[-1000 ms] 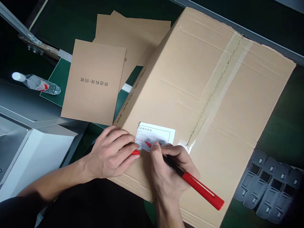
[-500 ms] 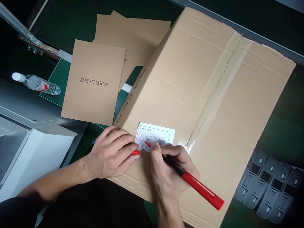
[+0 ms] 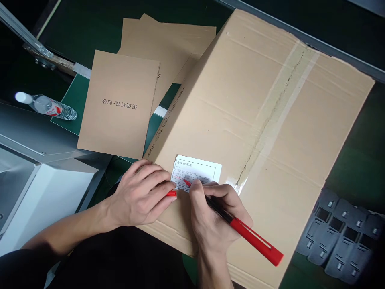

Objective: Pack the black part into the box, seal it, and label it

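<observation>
A large taped cardboard box lies under both hands. On it is a white printed label with red handwriting on its left part. My right hand grips a red and black marker, its red tip touching the label. My left hand rests at the label's lower left corner, its fingers bent round a small red cap that sticks out beneath them. The lower edge of the label is partly hidden by my hands.
Flat brown cardboard pieces with printed characters lie at the upper left. A clear bottle with a white cap stands further left, above a grey-white cabinet. Dark grey moulded items are at the lower right.
</observation>
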Available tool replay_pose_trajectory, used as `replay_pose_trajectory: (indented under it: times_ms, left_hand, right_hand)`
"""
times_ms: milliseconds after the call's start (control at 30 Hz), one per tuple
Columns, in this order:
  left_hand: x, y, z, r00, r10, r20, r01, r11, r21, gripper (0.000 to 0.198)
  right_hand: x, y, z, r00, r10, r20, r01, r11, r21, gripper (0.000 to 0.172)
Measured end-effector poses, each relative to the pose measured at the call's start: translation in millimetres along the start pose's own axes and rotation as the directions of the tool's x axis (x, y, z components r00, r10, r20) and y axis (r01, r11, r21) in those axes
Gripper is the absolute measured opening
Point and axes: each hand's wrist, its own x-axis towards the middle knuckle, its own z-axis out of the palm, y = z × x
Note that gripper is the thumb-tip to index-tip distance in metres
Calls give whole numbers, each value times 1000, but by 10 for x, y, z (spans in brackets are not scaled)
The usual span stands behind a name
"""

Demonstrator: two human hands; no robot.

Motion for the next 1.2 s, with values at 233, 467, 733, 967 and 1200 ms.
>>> replay_pose_trajectory:
  times_ms: [233,467,733,967,1200]
  left_hand:
    - [-8,-1,1,1000,-4,6,4,1000,0,12]
    - [-9,-2,2,1000,-12,14,12,1000,-5,12]
    - [-14,-3,6,1000,-9,10,9,1000,-7,10]
    - [-5,1,5,1000,-10,4,9,1000,6,11]
    - [-7,0,6,1000,-7,3,7,1000,4,12]
  right_hand:
    - [-10,12,-2,1000,8,9,-8,1000,-16,25]
    - [-7,13,-10,1000,8,10,-7,1000,-25,25]
    - [10,-11,13,999,12,-40,-11,1000,15,29]
    - [7,-56,24,997,58,-57,-57,998,14,29]
    - [1,-3,0,1000,21,-22,-22,1000,-1,25]
